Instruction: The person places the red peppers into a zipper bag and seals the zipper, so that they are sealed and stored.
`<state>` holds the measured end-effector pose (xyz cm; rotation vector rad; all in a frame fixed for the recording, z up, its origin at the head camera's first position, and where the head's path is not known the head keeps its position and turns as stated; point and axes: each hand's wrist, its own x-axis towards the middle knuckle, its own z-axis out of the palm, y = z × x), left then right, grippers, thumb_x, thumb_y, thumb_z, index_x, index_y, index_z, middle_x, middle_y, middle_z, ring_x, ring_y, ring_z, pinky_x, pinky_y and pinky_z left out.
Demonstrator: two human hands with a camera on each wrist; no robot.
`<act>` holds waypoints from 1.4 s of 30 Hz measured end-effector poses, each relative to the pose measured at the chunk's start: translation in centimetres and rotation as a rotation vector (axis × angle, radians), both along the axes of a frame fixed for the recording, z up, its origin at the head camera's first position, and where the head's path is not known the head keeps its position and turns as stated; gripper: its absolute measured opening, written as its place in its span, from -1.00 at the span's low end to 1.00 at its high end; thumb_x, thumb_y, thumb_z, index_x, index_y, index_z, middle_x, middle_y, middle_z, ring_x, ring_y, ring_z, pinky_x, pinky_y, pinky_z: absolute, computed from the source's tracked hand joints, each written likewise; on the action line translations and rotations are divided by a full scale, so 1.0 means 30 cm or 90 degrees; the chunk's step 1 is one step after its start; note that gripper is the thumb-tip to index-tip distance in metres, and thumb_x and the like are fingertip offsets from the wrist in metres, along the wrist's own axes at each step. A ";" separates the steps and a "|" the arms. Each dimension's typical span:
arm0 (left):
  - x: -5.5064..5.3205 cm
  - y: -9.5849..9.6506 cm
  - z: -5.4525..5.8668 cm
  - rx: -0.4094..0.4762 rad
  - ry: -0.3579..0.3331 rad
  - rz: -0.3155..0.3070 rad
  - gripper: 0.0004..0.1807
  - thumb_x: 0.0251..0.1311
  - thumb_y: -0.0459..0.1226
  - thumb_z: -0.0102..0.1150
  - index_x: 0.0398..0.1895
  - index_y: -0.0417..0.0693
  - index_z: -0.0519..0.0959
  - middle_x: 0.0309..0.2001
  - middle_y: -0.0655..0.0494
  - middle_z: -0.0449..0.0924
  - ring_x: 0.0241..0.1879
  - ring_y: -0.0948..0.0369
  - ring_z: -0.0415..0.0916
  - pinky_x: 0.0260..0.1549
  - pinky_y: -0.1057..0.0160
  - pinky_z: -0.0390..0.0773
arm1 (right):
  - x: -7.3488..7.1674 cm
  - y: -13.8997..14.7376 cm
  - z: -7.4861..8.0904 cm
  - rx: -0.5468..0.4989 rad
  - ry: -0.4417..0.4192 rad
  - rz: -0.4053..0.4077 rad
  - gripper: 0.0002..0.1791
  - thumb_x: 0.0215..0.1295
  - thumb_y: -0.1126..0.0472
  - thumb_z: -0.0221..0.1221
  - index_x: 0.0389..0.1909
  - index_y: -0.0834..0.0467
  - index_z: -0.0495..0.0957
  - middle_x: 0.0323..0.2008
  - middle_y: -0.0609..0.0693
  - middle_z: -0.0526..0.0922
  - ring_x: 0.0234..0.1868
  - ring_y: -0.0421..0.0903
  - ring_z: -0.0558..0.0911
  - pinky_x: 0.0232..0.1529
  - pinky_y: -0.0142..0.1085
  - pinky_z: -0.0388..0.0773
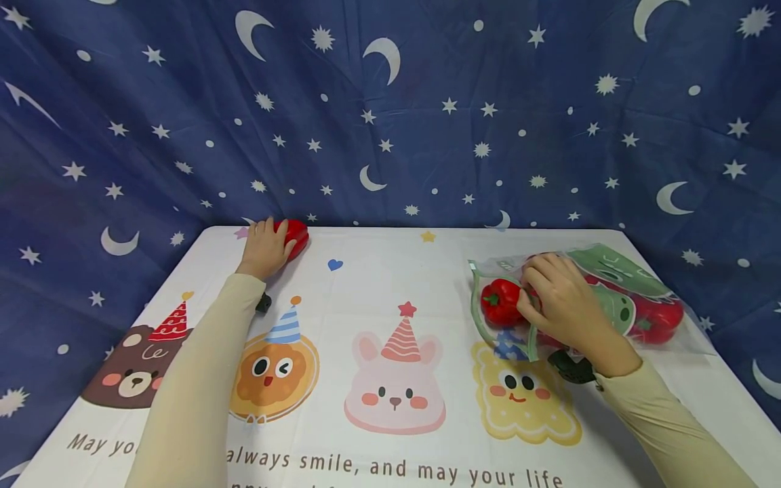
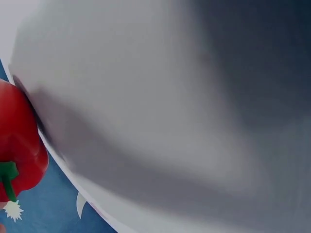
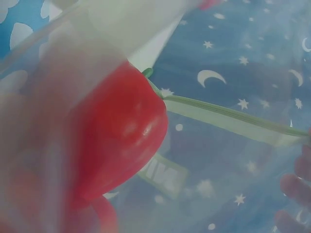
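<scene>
Most Red Peppers Sitting in the Bag, One Lying Outside

The white table (image 1: 390, 271) is spanning the lower frame of the head view; on it, at the right, the transparent bag (image 1: 616, 271) with green printing is lying on its side, its mouth gaping toward the frame's centre; the work is looking partway along, with several red peppers resting inside, though glare and the right hand (image 1: 564, 301) are hiding their exact number; that hand is bending its fingers and seemingly pinching the bag's edge near the mouth.

At the upper left, the left hand (image 1: 264, 247) is curling round the loose red pepper (image 1: 297, 238), the one pepper showing outside the bag; its place is what is seeming unsettled, as is the bag's unsealed mouth.

The peppers are looking plump, glossy and evenly red; the mouth-end pepper (image 1: 502, 302) is showing clearly just inside the opening, while the far-end pepper (image 1: 659, 322) is showing through the film at the frame's right; smallest of all, a short green stem (image 2: 8, 174) is hanging from the loose one at the left wrist view's lower left.
</scene>
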<state>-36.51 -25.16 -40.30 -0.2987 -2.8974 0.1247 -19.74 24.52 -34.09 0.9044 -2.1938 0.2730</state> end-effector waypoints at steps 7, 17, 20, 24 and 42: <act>-0.005 0.001 0.000 -0.020 0.001 -0.021 -0.36 0.28 -0.05 0.00 0.29 -0.26 0.19 0.13 -0.38 0.30 0.18 -0.24 0.22 0.30 -0.22 0.13 | -0.005 0.000 -0.004 -0.002 0.004 0.000 -0.87 -0.05 0.24 -0.03 -0.60 0.23 0.38 -0.45 0.15 0.49 -0.32 0.11 0.43 -0.25 0.00 0.39; -0.006 0.009 0.000 -0.032 0.003 -0.047 -0.19 0.19 -0.02 0.11 0.35 -0.35 0.10 0.19 -0.33 0.27 0.20 -0.20 0.20 0.31 -0.17 0.16 | -0.005 0.003 -0.002 0.007 -0.005 -0.005 -0.89 -0.09 0.25 0.02 -0.58 0.24 0.40 -0.44 0.16 0.49 -0.32 0.11 0.43 -0.24 -0.01 0.41; -0.006 0.009 -0.002 -0.029 0.004 -0.052 -0.21 0.19 -0.02 0.12 0.34 -0.34 0.13 0.19 -0.34 0.26 0.19 -0.20 0.19 0.31 -0.16 0.17 | -0.004 0.003 0.002 0.010 -0.003 -0.004 -0.89 -0.10 0.26 0.03 -0.58 0.25 0.41 -0.44 0.18 0.50 -0.32 0.13 0.44 -0.23 0.00 0.42; -0.002 0.012 0.002 -0.009 -0.019 -0.051 -0.21 0.19 -0.05 0.13 0.35 -0.33 0.11 0.23 -0.36 0.20 0.23 -0.22 0.15 0.32 -0.16 0.16 | -0.004 0.002 0.003 0.004 -0.005 -0.003 -0.89 -0.08 0.25 0.01 -0.59 0.24 0.40 -0.44 0.17 0.50 -0.32 0.13 0.44 -0.21 0.02 0.42; 0.000 0.020 0.011 -0.027 0.004 -0.126 -0.20 0.12 -0.01 0.20 0.32 -0.24 0.17 0.16 -0.31 0.29 0.18 -0.19 0.22 0.31 -0.14 0.17 | -0.005 0.004 0.001 0.005 -0.002 -0.004 -0.88 -0.06 0.24 -0.01 -0.60 0.24 0.40 -0.45 0.17 0.50 -0.31 0.14 0.44 -0.18 0.05 0.43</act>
